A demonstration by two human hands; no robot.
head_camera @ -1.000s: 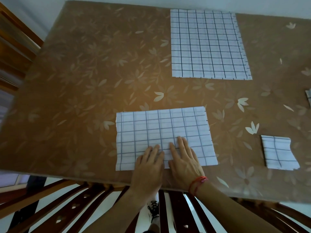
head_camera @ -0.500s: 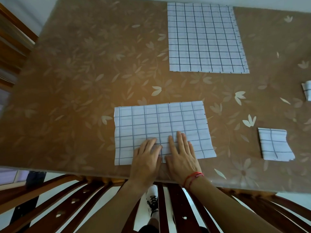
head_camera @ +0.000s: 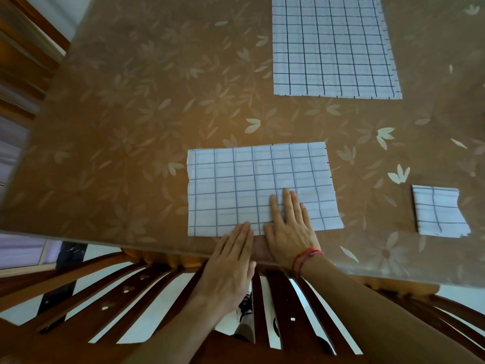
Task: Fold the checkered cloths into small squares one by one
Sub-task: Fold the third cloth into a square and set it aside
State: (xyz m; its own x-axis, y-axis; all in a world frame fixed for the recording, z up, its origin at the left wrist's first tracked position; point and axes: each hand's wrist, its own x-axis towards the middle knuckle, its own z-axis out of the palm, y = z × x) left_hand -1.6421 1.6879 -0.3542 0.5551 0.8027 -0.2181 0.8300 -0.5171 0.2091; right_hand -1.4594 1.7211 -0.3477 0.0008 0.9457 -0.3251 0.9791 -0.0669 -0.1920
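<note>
Our right hand [head_camera: 288, 227] lies flat, fingers straight and close together, pressing on the near right part of the half-folded cloth [head_camera: 236, 185] (there's a red string bracelet [head_camera: 305, 258] on that wrist). Our left hand [head_camera: 231, 261] is flat too, gripping nothing, with its fingertips just touching the cloth's near edge. The cloth sits by the near edge of the table [head_camera: 131, 127], which has a brown flowery cover. Off to the right we see a small folded square [head_camera: 438, 211], and at the far side a bigger cloth [head_camera: 333, 46] spread flat.

Half-folded cloth [head_camera: 252, 185] dead center on the table [head_camera: 131, 127], right hand [head_camera: 288, 227] flat on it, left hand [head_camera: 231, 264] touching its edge at 6 o'clock, flat cloth [head_camera: 333, 46] at 1, folded square [head_camera: 438, 211] at 3.
</note>
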